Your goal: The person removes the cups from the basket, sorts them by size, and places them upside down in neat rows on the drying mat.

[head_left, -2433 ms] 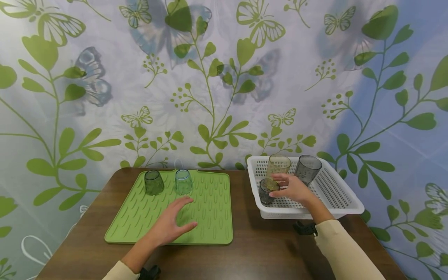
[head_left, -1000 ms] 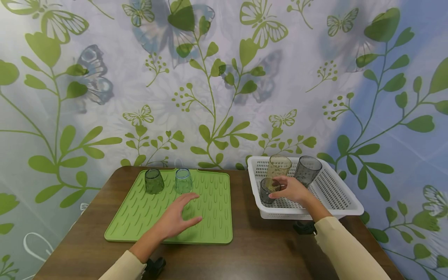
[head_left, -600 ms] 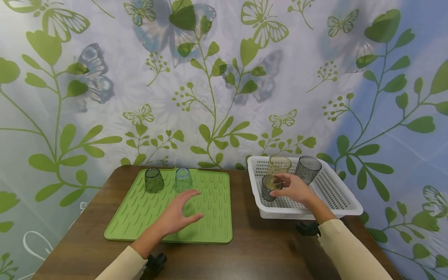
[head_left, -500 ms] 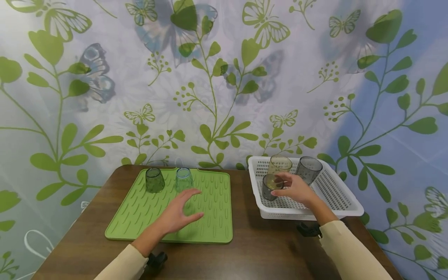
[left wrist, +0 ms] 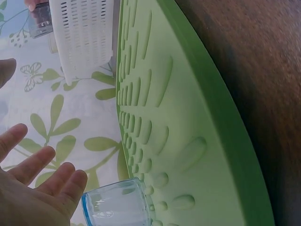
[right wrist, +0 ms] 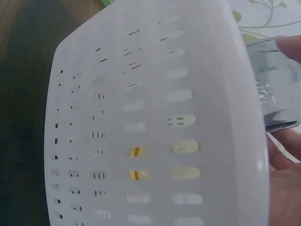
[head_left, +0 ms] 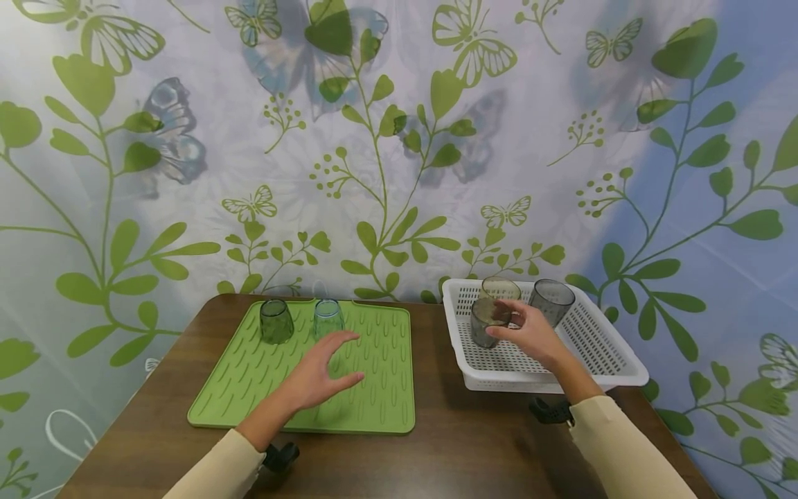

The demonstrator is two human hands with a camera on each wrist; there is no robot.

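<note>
My right hand [head_left: 535, 337] grips a small smoky grey glass [head_left: 483, 324] between thumb and fingers, over the left part of the white perforated basket [head_left: 536, 382]. In the right wrist view this grey glass [right wrist: 275, 89] shows past the basket rim, fingers on either side of it. My left hand [head_left: 316, 374] hovers over the green ridged drying mat [head_left: 383, 395], fingers spread and holding nothing. A clear bluish glass [head_left: 327, 319], mouth up, stands on the mat just beyond that hand; the left wrist view shows the bluish glass [left wrist: 117, 205] below the fingers.
A dark green glass [head_left: 276, 323] stands at the mat's back left. In the basket, an amber glass [head_left: 499, 286] is partly hidden behind the held one, and a larger dark grey glass [head_left: 553, 299] leans at the back. Brown tabletop [head_left: 449, 443] lies in front; a patterned curtain [head_left: 399, 138] hangs behind.
My right hand has closed on the small grey glass and raised it from low in the basket, shifting slightly right. The left hand has moved a little rightward over the mat, still empty.
</note>
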